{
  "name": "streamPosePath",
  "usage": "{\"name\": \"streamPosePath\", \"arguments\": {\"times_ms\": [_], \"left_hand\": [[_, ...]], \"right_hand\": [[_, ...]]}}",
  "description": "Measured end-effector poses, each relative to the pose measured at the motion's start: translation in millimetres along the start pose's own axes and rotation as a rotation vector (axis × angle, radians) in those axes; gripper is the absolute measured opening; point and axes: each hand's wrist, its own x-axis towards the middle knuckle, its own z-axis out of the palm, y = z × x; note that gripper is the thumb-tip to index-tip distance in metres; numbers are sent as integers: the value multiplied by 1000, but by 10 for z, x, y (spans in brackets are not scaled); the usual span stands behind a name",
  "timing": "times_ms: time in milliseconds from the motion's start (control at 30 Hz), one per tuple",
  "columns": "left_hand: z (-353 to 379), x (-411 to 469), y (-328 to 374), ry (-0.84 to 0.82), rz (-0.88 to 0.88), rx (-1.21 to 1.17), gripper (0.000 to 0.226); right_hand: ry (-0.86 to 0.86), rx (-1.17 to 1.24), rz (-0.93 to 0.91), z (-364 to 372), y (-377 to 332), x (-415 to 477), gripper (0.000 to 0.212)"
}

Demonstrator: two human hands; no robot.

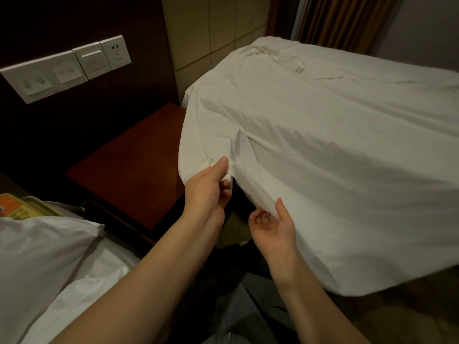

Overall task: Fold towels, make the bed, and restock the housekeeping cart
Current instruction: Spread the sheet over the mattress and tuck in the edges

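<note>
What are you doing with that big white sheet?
A person is spreading out a white sheet. The left hand pinches a bunched bit of its near edge, and the right hand grips the edge just beside it. The sheet is loose and wrinkled, not yet smoothed or tucked in.

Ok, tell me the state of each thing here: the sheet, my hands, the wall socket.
White fabric bed sheet: rumpled, near edge lifted.
Left hand: pinches the sheet's edge.
Right hand: palm up, grips the sheet's edge.
White wall socket: nothing plugged in.
</note>
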Motion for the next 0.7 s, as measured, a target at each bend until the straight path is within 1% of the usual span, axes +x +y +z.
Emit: {"name": "streamPosePath", "arguments": {"times_ms": [67,100,167,200,267,300,433,567,633,700], "left_hand": [[78,12,50,-10,-6,-32,7],[112,17,73,-11,-9,-44,7],[166,24,101,-20,-11,-59,7],[191,24,104,-26,-13,-64,7],[233,16,99,-37,-20,-62,6],[254,15,94,-41,-21,-59,6],[296,47,72,-31,-12,-30,7],[247,120,63,46,19,53,11],[183,145,29,80,55,126,14],[101,134,-50,81,99,230,21]], "right_hand": [[-99,-39,-13,-45,-45,3,27],[-164,-72,-23,-66,-67,-2,33],[-240,-118,-52,-96,-106,10,58],[-241,-134,-60,-92,-115,19,57],[-176,-152,-79,-68,-118,33,24],[-148,-156,-92,-35,-106,32,15],[-56,-160,-107,33,-50,-5,13],[89,-182,-56,-116,32,-208,15],[104,-164,-67,-183,1,-288,15],[114,-143,-122,-186,-118,-270,20]]}}
